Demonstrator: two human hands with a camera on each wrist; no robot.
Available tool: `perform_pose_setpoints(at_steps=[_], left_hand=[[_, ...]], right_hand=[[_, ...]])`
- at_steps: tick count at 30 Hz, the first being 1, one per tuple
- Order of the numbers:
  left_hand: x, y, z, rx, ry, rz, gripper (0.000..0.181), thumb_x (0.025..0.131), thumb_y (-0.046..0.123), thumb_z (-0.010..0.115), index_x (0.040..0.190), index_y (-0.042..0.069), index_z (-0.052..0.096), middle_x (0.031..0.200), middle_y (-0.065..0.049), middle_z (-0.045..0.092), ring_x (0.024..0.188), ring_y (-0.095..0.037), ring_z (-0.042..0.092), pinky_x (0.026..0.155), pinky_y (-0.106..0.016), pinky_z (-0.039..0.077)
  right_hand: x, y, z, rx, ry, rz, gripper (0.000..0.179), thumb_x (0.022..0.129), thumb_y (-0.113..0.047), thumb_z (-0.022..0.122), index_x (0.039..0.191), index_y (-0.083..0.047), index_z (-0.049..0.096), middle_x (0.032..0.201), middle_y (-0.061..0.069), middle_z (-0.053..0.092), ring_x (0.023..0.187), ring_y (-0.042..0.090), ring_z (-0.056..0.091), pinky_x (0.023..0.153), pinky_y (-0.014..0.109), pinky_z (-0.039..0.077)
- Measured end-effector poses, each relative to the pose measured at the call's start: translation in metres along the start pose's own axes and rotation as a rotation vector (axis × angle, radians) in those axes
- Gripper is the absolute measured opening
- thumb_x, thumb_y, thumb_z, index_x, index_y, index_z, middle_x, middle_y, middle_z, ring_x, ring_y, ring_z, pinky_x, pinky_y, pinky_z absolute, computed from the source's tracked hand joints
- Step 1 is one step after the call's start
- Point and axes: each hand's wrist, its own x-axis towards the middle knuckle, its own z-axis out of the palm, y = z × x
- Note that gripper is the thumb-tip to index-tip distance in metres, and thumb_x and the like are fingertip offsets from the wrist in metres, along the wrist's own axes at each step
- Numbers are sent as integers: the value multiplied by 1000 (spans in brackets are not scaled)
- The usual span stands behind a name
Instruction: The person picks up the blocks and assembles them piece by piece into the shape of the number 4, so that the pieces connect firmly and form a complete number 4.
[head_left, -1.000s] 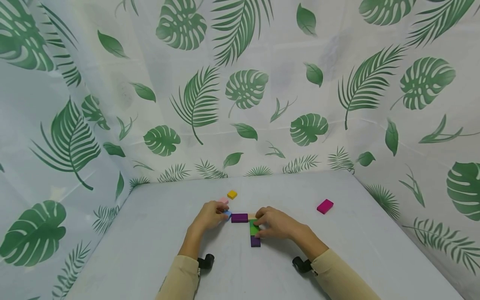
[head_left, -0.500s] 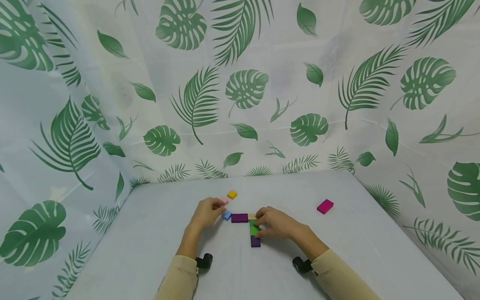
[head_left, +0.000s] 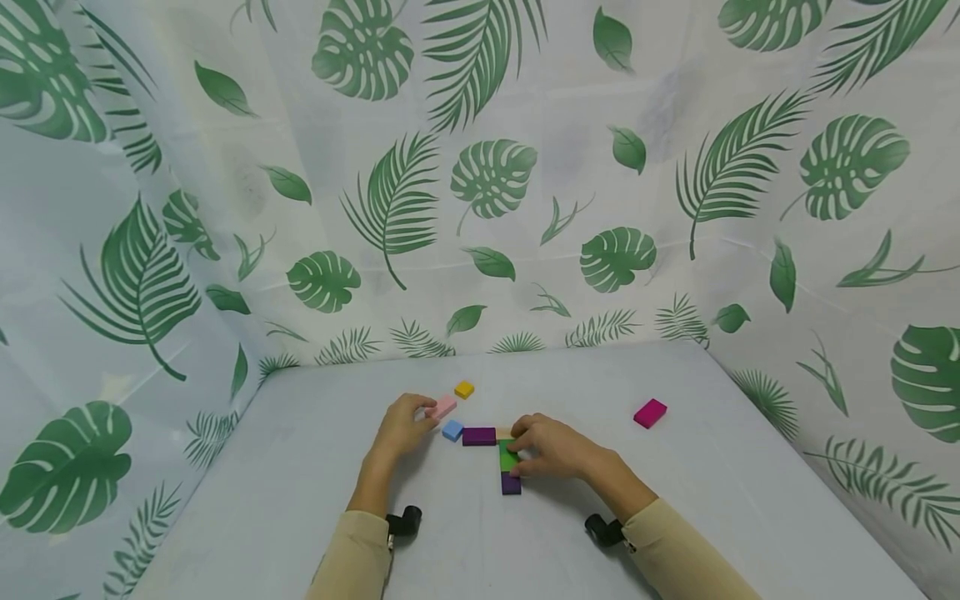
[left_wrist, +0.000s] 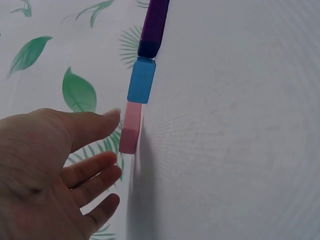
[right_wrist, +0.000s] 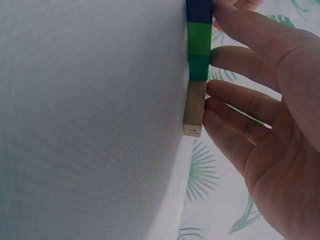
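My left hand hovers beside a pink block, its thumb and fingers apart around the near end; whether a fingertip touches it I cannot tell. A light blue block lies just in front of the pink one, against or close to the left end of a long purple block. My right hand rests its fingertips on a row of blocks: a green block, a dark purple block at the near end and a plain wooden block at the far end, mostly covered by fingers in the head view.
A yellow block lies behind the pink one. Off to the right is a magenta block. White cloth covers the table, and a leaf-patterned curtain rises at its back and sides.
My left hand has let go of the light blue block and moved left and slightly back to the pink block, which now shows more fully. The right hand has stayed in place.
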Motion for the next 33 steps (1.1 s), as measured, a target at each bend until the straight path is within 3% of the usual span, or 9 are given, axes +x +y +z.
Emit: perform_pose_setpoints(at_steps=[12,20,23,27,33], left_hand=[[-2,-1,-2,3,-8,21,27,95,9,73,122,6,74,129,-14,70,127,-37,62,108,-55,47],[-3,1,-3,-3,-77,33,32,101,10,66,132,6,71,149,-20,58,141,-42,51,118,-57,38],[-3,2,-3,11,-81,31,31,101,12,67,131,7,72,142,-18,64,133,-39,59,114,-56,43],[-3,2,-2,37,-65,7,28,99,15,71,126,10,75,124,-12,74,111,-29,66,102,-52,51],[-2,4,0,60,-20,-46,23,97,19,75,119,14,79,122,-9,76,120,-31,68,103,-52,52]], right_hand=[[0,0,-1,1,-8,3,45,88,-40,83,122,-10,78,135,10,65,127,27,59,108,47,50],[-1,-1,-1,-1,-9,10,45,89,-39,83,122,-11,78,135,9,65,127,26,59,108,47,50],[-1,-2,-1,3,-9,11,45,89,-39,83,122,-10,78,135,9,65,127,27,59,108,47,50],[0,-2,-2,5,-9,7,45,89,-39,83,122,-9,78,135,10,65,127,28,59,108,48,50],[0,-1,-1,-4,-8,2,46,88,-39,84,122,-9,78,134,11,65,126,27,59,108,48,50]])
